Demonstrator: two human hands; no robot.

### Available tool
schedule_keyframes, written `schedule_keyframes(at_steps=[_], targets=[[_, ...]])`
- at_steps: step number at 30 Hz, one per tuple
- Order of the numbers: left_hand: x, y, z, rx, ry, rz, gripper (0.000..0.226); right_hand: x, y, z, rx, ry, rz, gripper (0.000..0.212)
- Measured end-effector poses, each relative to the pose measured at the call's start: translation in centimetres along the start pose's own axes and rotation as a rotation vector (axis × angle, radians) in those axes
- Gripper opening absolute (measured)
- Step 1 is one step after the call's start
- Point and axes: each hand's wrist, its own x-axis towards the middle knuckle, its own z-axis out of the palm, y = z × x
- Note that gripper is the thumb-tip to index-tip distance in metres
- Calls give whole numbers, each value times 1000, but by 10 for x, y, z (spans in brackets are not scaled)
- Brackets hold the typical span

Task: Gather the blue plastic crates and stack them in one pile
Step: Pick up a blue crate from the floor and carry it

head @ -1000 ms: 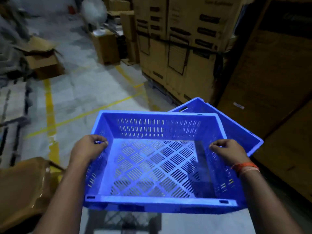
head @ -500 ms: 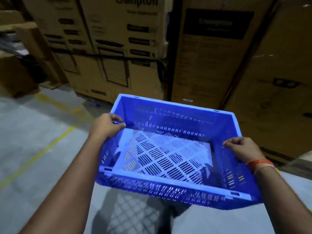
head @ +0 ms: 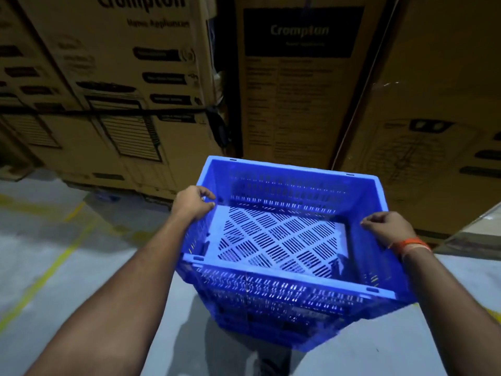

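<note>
One view only, from the person's head, looking forward and steeply down along both arms. It sits close: the crate fills the lower middle, with the left hand and right hand on its side rims. Boxes rise just behind (wide-angle bending shows at the edges), the floor at lower left.

The crate was held above the floor, in front of the person, with the left hand on its left rim and the right hand on its right rim. Beneath it sat more crate walls, close under its near side. Behind it stood a row of tall cardboard boxes, with painted lines on the floor to the left.
</note>
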Motion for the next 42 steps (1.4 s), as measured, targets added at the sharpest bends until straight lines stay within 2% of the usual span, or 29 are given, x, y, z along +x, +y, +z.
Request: schedule_keyframes(at_steps=[8,12,19,23,28,42], targets=[[38,-27,34,69,-23,-15,10,8,-3,30,-65,48,58,9],[43,-33,34,72,-58,44,9,4,-2,34,-167,53,66,10],[43,-51,29,29,-143,189,20,-25,-4,27,-84,-8,28,11],[40,-56,29,35,-175,238,22,-38,5,29,-104,35,31,14],[38,-54,31,39,-131,225,18,-36,-4,33,-265,64,42,21],[57,-44,26,114,-165,251,21,-28,-4,43,-298,93,73,12]])
